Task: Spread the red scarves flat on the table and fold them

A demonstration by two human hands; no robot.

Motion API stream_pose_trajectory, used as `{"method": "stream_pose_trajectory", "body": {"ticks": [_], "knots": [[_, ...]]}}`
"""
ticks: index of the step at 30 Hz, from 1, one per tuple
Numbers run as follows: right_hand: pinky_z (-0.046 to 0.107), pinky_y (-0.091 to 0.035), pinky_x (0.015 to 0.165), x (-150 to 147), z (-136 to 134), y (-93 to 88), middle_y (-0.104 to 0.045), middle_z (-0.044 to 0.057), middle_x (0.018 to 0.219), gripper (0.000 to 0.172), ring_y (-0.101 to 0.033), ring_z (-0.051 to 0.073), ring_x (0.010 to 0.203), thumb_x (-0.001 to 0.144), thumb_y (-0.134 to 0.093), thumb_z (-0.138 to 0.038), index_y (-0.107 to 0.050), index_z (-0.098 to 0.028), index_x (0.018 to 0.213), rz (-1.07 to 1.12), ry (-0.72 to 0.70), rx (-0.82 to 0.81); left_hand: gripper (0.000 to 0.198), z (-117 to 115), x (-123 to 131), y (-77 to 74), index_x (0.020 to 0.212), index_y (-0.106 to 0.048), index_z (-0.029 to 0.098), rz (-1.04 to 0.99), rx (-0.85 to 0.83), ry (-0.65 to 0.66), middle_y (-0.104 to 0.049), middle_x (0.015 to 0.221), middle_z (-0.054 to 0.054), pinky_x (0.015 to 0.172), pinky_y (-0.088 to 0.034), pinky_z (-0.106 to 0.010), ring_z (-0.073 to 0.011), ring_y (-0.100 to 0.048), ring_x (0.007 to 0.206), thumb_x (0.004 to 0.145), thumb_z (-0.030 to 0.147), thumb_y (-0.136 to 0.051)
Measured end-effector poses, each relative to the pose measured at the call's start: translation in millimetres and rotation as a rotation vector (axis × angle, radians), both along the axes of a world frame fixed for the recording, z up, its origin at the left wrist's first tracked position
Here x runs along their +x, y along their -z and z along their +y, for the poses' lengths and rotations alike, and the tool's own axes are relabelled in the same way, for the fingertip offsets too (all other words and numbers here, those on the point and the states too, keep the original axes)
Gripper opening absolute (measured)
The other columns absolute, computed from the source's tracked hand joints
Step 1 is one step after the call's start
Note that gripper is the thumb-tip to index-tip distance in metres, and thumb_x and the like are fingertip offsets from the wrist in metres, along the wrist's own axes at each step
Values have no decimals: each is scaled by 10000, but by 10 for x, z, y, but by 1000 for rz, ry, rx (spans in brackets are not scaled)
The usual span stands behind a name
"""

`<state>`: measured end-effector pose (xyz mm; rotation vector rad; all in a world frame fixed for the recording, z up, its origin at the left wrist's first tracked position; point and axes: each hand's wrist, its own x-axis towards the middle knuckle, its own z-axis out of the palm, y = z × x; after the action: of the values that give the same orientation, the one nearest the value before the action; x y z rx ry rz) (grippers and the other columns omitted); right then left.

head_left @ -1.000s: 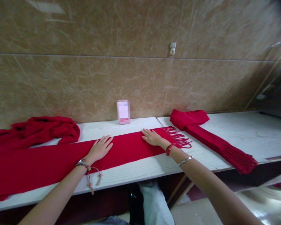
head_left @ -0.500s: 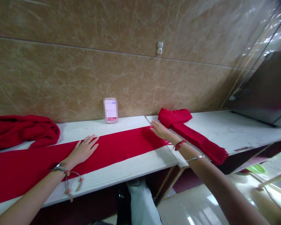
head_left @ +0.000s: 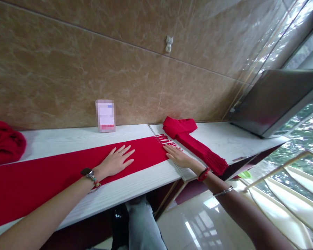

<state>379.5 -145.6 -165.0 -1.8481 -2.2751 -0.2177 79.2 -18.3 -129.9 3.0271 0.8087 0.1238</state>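
A long red scarf [head_left: 54,173] lies spread along the white tabletop, with its fringe at the right end. My left hand [head_left: 114,162] rests flat on the scarf with its fingers spread. At the fringed end, my right hand [head_left: 179,156] lies flat with fingers stretched out, covering part of the fringe. Neither hand holds anything. To the right of my right hand is a folded red scarf [head_left: 181,127], its fringed tail pointing toward the front edge. A bunched red cloth [head_left: 5,143] sits at the far left.
A pink and white box [head_left: 105,116], its face blurred, stands against the brown wall. A dark grey appliance [head_left: 273,100] is at the right end of the white table [head_left: 234,142]. A railing [head_left: 279,168] and window are beyond it.
The view has shifted right. My left hand has slid right along the scarf, closer to my right hand. My right hand has moved toward the front edge, uncovering fringe behind it.
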Motion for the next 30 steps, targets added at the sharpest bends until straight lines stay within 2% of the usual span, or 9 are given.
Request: {"method": "stream_pose_trajectory", "body": {"ticks": [5,7,9,13,16,20,23,26,30], "knots": [[430,-349,984,345,-225,-89,-441,148,1291,396,-356,227,1227,887,-304,-238,-423,-134,1250,36,112,65,478,38,-31,11,1328,-322,275,-13,16,-5,-234,1422,-33,1015,-158,-454,-226,-191,1300,882,442,-275],[410,-386,956,298,-318,-214,-442,135,1288,393,-398,221,1197,867,-356,-237,-421,-159,1247,64,142,127,479,51,-23,20,1325,-329,278,-29,7,-5,-245,1418,-32,1014,-158,-456,-228,-202,1296,880,448,-275],[394,-414,920,168,-397,-364,-505,116,1212,328,-458,214,1134,847,-404,-230,-501,-179,1156,72,105,145,478,60,-17,30,1319,-338,282,-46,-2,-1,-251,1416,-29,1016,-156,-453,-226,-207,1295,878,454,-276],[302,-467,778,-67,-466,-580,-618,63,894,193,-568,165,873,823,-413,-154,-597,-177,875,0,11,-63,473,59,-27,29,1311,-354,283,-60,-17,-8,-270,1409,-29,1016,-164,-445,-219,-213,1293,875,450,-284],[265,-463,705,-24,-468,-586,-612,60,852,185,-573,153,791,819,-406,-128,-582,-162,864,-150,88,-137,468,47,-44,19,1308,-361,281,-65,-23,-16,-283,1403,-29,1016,-166,-441,-216,-222,1289,874,443,-287],[278,-470,672,232,-479,-509,-626,99,838,196,-585,178,764,806,-400,-94,-578,-134,878,-321,159,-113,466,59,-58,40,1300,-374,277,-94,-22,-8,-291,1399,-32,1017,-163,-443,-216,-234,1285,872,440,-288],[310,-477,703,309,-481,-522,-633,116,799,214,-587,205,788,783,-401,-57,-599,-136,798,-356,166,-82,467,84,-58,71,1297,-377,284,-111,-34,1,-293,1399,-34,1014,-162,-452,-222,-233,1285,868,449,-295],[338,-466,795,148,-426,-599,-628,121,893,228,-569,213,894,812,-388,-92,-608,-131,860,-314,150,-28,461,83,-54,81,1293,-382,290,-124,-43,8,-294,1399,-33,1016,-157,-454,-222,-231,1286,867,448,-306],[385,-390,946,-277,-206,-593,-503,141,1217,346,-438,223,1146,860,-410,-249,-491,-128,1174,-126,-14,76,418,44,-61,43,1257,-438,277,-175,10,-21,-312,1392,-37,1020,-150,-458,-224,-247,1278,878,400,-312]]}}
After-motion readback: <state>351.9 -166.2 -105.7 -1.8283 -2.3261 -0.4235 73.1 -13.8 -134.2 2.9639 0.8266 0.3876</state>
